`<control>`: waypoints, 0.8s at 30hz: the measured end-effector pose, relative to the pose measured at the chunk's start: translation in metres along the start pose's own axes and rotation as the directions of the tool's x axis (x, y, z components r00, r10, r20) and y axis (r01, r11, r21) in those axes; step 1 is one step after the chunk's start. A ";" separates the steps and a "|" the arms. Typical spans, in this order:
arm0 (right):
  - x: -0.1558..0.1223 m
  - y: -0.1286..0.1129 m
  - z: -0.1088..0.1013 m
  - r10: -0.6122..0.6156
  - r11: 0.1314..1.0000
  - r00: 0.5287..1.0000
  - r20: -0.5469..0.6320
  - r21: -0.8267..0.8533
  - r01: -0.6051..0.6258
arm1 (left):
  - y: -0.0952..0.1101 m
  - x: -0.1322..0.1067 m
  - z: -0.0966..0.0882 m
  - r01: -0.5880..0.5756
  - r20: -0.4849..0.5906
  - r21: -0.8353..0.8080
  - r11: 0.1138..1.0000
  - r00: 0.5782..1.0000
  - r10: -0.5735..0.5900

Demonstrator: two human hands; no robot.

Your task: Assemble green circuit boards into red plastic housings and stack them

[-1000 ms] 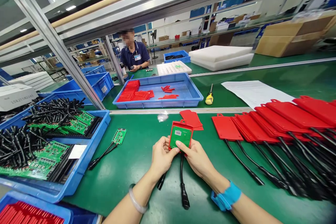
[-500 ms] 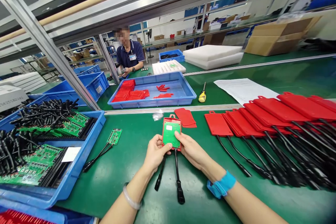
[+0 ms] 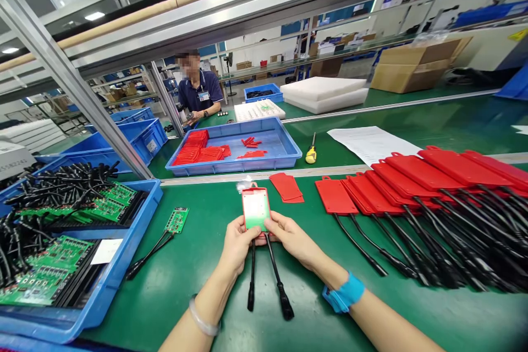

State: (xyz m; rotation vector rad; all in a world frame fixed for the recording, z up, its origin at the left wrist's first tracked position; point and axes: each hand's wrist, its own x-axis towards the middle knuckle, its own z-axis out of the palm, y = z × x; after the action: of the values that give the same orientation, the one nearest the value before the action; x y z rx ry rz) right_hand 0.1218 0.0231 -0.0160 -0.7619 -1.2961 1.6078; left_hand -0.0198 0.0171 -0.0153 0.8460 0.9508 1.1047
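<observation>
Both my hands grip a red plastic case (image 3: 256,209) with a green circuit board seated in it, held upright over the green mat. My left hand (image 3: 237,245) pinches its lower left edge, my right hand (image 3: 291,239) its lower right edge. Two black cables (image 3: 274,280) with connectors hang from the case bottom onto the mat. Loose red lids (image 3: 286,187) lie just beyond the case. A bare circuit board with cables (image 3: 175,221) rests to the left.
A row of closed red cases with black cables (image 3: 416,187) fills the right. Blue bins of green boards and cables (image 3: 61,225) stand left. A blue tray of red parts (image 3: 235,148), a yellow screwdriver (image 3: 310,153) and a paper sheet (image 3: 371,143) lie behind. A seated person (image 3: 198,93) works opposite.
The case has turned from tilted right to upright in my hands and moved a little left. Its hanging cables have straightened. The view has shifted slightly.
</observation>
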 end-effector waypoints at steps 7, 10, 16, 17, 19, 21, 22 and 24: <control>-0.004 0.001 0.007 -0.079 0.990 0.994 0.076 -0.111 0.087 | 0.003 -0.001 -0.003 -0.077 -0.008 -0.107 0.991 0.997 0.077; -0.003 0.001 0.007 -0.121 0.970 0.992 0.047 -0.207 0.128 | 0.004 -0.001 -0.002 -0.081 0.002 -0.102 0.992 0.997 0.081; 0.000 0.004 0.002 -0.145 0.981 0.988 0.051 -0.119 0.151 | 0.001 0.000 0.000 -0.166 -0.027 0.032 0.986 0.986 0.167; 0.000 0.005 0.001 -0.153 0.980 0.988 0.035 -0.119 0.157 | 0.001 0.000 0.000 -0.173 -0.027 0.062 0.983 0.984 0.175; 0.001 0.009 -0.001 -0.151 0.980 0.988 0.005 -0.130 0.151 | 0.000 0.000 0.000 -0.175 -0.012 0.101 0.979 0.984 0.177; 0.000 0.012 -0.002 -0.131 0.983 0.991 -0.013 -0.129 0.128 | -0.001 0.001 -0.001 -0.165 0.010 0.128 0.978 0.986 0.165; 0.000 0.013 -0.002 -0.122 0.985 0.992 -0.020 -0.129 0.119 | -0.002 0.001 -0.002 -0.158 0.021 0.138 0.978 0.987 0.156; -0.002 0.016 -0.001 -0.113 0.984 0.993 -0.044 -0.141 0.106 | -0.005 0.002 -0.003 -0.153 0.040 0.157 0.976 0.988 0.149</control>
State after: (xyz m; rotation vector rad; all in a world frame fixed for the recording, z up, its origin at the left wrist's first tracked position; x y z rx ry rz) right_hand 0.1190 0.0209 -0.0314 -0.7975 -1.3991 1.4132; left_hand -0.0207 0.0177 -0.0215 1.0771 0.9732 1.1535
